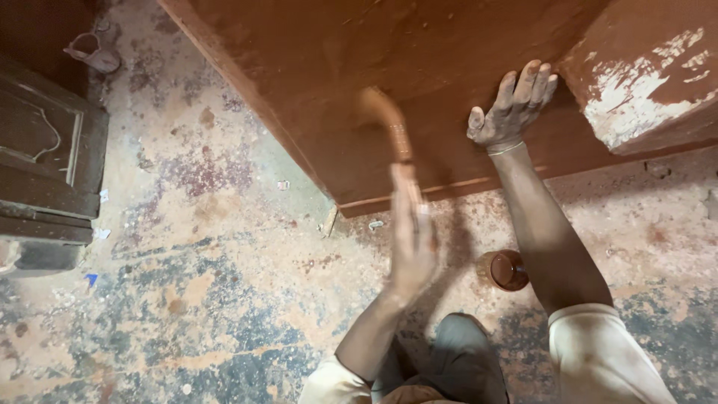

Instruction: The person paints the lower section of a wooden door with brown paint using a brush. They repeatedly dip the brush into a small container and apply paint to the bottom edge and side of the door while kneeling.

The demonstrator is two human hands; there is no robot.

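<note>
Left hand (410,239) is curled around a brush (389,123), blurry, with the bristle end up against the front of the big reddish-brown wooden panel (336,90). Small brown pot (508,269) sits on the floor (187,299) just below the panel. Right hand (512,108) is open, fingers spread, flat on the panel, holding nothing.

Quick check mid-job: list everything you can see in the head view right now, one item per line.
Wooden panel: one, red-brown, upper centre, lying on the floor.
Block with white patches: one, red-brown, upper right.
Brush: one, brown-stained, blurred, over the panel.
Small tin: one, holding red-brown liquid, on the floor between the arms.
Dark carved wooden piece: one, left edge.
Slipper: one, pinkish, top left.
Floor: concrete, stained red and dark.
Left hand: fingers closed on the brush handle.
Right hand: flat on the panel, fingers spread.
</note>
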